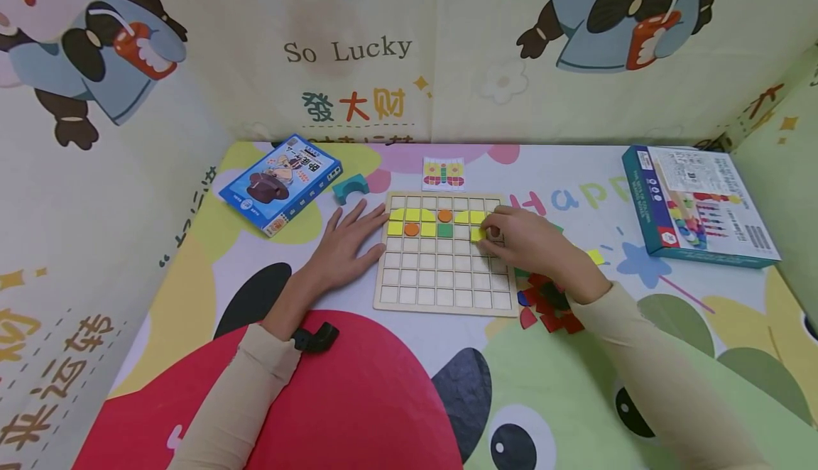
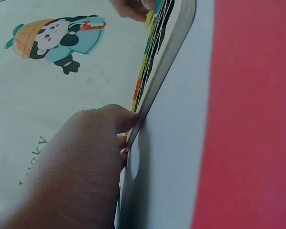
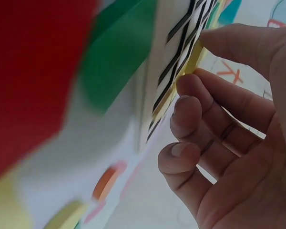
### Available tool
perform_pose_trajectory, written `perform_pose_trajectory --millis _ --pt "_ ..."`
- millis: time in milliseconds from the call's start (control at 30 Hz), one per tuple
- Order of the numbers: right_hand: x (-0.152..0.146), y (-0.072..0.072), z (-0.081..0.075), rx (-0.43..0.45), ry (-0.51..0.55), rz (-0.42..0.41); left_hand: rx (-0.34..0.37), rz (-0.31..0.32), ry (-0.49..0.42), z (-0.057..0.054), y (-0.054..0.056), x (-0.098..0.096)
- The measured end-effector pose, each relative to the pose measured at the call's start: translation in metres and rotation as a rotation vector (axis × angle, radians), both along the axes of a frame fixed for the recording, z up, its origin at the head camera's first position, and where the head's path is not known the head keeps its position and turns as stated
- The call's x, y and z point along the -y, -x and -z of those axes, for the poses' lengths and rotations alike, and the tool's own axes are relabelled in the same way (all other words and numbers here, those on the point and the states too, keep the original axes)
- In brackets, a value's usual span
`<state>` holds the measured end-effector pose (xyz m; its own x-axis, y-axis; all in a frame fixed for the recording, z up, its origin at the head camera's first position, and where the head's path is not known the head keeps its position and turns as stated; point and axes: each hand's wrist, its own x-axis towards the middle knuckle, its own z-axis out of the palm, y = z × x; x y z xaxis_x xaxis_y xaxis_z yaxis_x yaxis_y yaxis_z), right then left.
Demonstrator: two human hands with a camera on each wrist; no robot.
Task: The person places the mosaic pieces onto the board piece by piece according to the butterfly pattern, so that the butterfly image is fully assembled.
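A wooden grid board (image 1: 445, 308) lies on the table. Yellow pieces (image 1: 412, 214), orange discs (image 1: 444, 216) and a green square (image 1: 444, 230) fill cells in its upper two rows. At the right of the second row, my right hand (image 1: 530, 243) pinches a yellow tile (image 1: 478, 234) between thumb and index finger. The right wrist view shows this tile (image 3: 195, 56) tilted against the board, the other fingers curled loosely. My left hand (image 1: 341, 251) has its fingers spread and touches the board's left edge; the left wrist view shows the thumb at that edge.
Behind the board lies a butterfly pattern card (image 1: 444, 174). Loose red tiles (image 1: 543, 303) with some other colours sit partly beneath the right forearm. A blue box (image 1: 281, 184) and teal arch piece (image 1: 351, 187) lie back left, a larger box (image 1: 703, 204) at right.
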<state>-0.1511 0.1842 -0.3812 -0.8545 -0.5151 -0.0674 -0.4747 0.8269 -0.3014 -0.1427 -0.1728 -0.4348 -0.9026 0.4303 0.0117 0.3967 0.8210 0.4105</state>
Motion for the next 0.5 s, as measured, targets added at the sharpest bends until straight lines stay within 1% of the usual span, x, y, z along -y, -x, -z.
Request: perform_pose_trajectory --millis 133,233,367,500 --pt "0.012 0.005 0.001 -0.01 0.01 -0.008 0.0 0.003 0.001 -0.001 0.0 -0.001" --pt "0.02 0.008 0.002 -0.011 -0.004 0.009 0.0 0.002 -0.007 -0.002 0.0 -0.002" --pt "0.027 0.01 0.003 -0.005 -0.021 0.023 -0.001 -0.001 -0.016 -0.002 -0.001 -0.001" --pt "0.03 0.009 0.003 -0.004 -0.01 0.018 -0.002 -0.004 -0.016 -0.001 -0.001 -0.001"
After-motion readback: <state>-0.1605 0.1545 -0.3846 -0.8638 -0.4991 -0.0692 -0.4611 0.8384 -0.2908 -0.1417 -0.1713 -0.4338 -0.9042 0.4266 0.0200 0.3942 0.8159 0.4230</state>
